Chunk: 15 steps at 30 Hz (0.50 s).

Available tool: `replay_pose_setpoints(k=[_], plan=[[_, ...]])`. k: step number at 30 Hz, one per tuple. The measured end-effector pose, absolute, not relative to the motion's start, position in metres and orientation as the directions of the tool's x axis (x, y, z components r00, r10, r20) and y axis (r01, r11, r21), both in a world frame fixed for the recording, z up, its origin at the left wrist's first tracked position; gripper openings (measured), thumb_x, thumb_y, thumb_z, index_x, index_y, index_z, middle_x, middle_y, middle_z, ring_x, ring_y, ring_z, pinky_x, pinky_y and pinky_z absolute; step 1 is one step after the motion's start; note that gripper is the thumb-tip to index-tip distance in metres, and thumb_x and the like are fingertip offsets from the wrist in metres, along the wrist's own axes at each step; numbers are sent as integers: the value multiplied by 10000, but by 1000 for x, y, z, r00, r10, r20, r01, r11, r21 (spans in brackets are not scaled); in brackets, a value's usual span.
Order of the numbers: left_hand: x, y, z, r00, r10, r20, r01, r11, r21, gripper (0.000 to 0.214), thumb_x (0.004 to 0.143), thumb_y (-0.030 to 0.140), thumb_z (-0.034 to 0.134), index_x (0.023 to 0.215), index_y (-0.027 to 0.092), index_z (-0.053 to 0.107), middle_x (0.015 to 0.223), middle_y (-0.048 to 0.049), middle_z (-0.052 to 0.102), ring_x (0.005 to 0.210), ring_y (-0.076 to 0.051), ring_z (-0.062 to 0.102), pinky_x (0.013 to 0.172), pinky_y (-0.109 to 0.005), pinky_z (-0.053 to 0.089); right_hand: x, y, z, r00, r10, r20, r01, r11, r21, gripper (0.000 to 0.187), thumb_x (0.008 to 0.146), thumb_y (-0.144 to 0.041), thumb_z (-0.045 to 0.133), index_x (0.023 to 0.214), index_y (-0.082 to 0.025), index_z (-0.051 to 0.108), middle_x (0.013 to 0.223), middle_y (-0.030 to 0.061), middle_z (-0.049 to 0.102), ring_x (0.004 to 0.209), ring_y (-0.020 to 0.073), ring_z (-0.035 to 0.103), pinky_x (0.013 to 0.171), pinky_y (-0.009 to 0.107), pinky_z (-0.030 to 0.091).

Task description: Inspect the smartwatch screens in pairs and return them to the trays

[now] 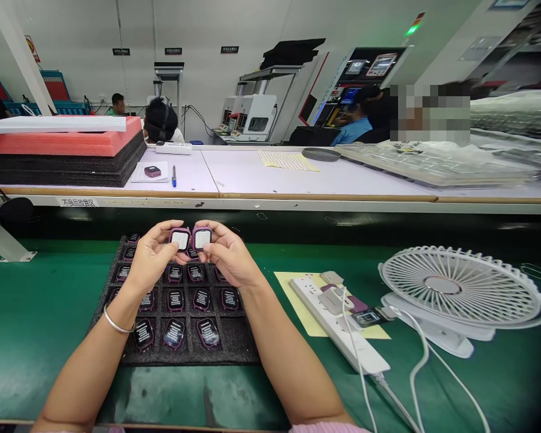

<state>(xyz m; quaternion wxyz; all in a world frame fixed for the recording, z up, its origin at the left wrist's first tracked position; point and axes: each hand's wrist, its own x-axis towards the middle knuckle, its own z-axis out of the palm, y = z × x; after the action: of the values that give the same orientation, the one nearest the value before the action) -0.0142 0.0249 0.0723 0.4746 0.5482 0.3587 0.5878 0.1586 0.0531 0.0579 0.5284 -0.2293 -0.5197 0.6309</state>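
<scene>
Green bench [36,325], foam tray [237,346] at far edge.
L hand [155,255] clamped on purple device [180,239], R hand [229,255] on 2nd device [202,238], just beside.

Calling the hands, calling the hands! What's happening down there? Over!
Left hand holding purple-framed device. Right hand holding second device. Both above black foam tray. White power strip off to the right, not in the way.

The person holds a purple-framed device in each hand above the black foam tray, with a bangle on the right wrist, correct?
No: the head view shows the bangle on the left wrist, not the right. The left hand, right hand and purple-framed devices stand as stated.
</scene>
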Motion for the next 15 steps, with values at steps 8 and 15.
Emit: replay_pose_setpoints(k=[8, 15], plan=[[-13, 26, 71, 40, 955, 293, -123, -287, 950, 345, 789, 346, 721, 1061, 142, 665, 847, -26, 718, 482, -115, 672, 463, -223, 583, 159, 55, 53, -319, 908, 271, -396, 133, -909, 300, 778, -385, 767, 992, -196, 675, 742, -21, 631, 510, 81, 519, 447, 222, 434], [-12, 24, 70, 55, 943, 330, -126, -321, 939, 400, 778, 235, 717, 1163, 163, 636, 958, -28, 698, 582, -95, 695, 575, -221, 618, 160, 52, 57, -339, 902, 266, -412, 112, -904, 375, 739, -268, 784, 1085, -219, 646, 806, -24, 631, 547, 74, 534, 505, 221, 460]])
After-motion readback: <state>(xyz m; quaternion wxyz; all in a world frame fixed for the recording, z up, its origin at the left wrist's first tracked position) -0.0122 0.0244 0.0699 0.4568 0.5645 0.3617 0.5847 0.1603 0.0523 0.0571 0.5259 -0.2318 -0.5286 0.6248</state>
